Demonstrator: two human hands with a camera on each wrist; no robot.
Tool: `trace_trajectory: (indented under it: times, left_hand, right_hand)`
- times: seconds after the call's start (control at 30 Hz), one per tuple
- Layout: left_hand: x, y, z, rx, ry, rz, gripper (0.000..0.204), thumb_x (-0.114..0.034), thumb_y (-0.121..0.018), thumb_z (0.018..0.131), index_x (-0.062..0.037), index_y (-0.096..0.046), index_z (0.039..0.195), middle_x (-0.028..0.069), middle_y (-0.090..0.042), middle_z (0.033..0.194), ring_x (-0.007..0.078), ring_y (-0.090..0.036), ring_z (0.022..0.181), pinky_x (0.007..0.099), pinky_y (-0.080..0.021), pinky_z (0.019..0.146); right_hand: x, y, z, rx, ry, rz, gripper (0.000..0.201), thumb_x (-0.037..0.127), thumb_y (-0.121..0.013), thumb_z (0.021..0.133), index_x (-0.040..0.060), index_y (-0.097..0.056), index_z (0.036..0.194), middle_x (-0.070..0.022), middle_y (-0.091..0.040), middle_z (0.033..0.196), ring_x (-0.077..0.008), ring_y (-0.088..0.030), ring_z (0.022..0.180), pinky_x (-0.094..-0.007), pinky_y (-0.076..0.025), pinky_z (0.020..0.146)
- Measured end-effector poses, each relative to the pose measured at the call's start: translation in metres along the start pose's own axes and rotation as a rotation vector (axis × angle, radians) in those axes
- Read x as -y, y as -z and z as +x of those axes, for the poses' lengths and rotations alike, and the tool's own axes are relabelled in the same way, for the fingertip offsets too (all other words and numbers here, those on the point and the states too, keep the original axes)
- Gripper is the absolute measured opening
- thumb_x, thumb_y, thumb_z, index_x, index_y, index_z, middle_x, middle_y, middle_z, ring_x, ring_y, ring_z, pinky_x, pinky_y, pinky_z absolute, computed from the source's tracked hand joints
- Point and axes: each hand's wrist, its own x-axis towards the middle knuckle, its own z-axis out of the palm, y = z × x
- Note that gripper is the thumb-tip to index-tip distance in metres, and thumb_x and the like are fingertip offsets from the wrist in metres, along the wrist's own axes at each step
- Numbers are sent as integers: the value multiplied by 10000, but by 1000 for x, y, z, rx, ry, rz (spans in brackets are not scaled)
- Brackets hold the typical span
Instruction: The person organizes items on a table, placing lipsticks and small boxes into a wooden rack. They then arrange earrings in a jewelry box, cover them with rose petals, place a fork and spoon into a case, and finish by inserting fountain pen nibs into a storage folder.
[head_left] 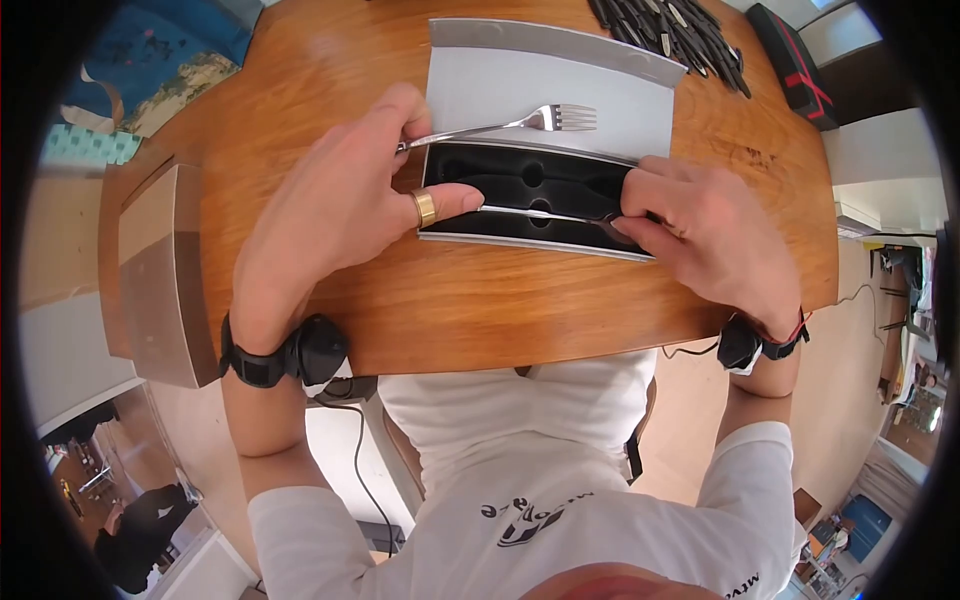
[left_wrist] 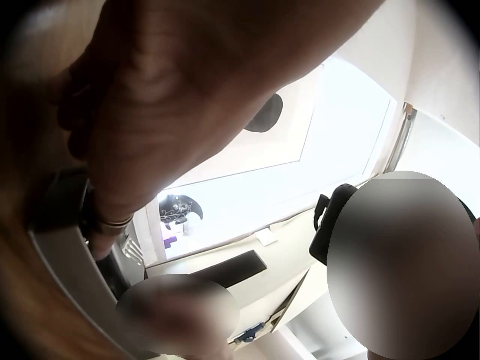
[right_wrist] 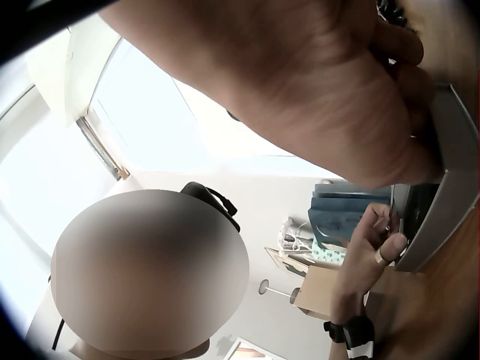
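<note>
The left hand [head_left: 340, 205] holds a fork [head_left: 548, 118] by its handle in curled fingers, its thumb against a slim silvery utensil [head_left: 540, 214]; the right hand [head_left: 715, 222] pinches that utensil's other end; it lies over the black-lined box [head_left: 530, 244], set back from the near edge of the desk [head_left: 480, 315]; the fork hangs above the box's lid [head_left: 490, 85], opened toward the far edge; dark cutlery [head_left: 685, 38] lies heaped toward the far right corner.

your head view looks down from above on the box [head_left: 500, 90], which both close, upward-facing wrist views share.
</note>
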Motion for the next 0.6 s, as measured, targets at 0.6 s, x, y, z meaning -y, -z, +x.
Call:
trace_trajectory:
  times: [0.6]
  left_hand:
    - [-4, -8, 4, -92, -90, -191, 322, -269, -775, 1012, -24, -576, 1075, 124, -620, 786, 271, -526, 661, 369, -452, 641]
  right_hand:
    - [-3, 0, 1, -387, -282, 470, 102, 110, -709, 1015, 15, -711, 975, -6, -646, 780, -124, -595, 720, -303, -455, 632]
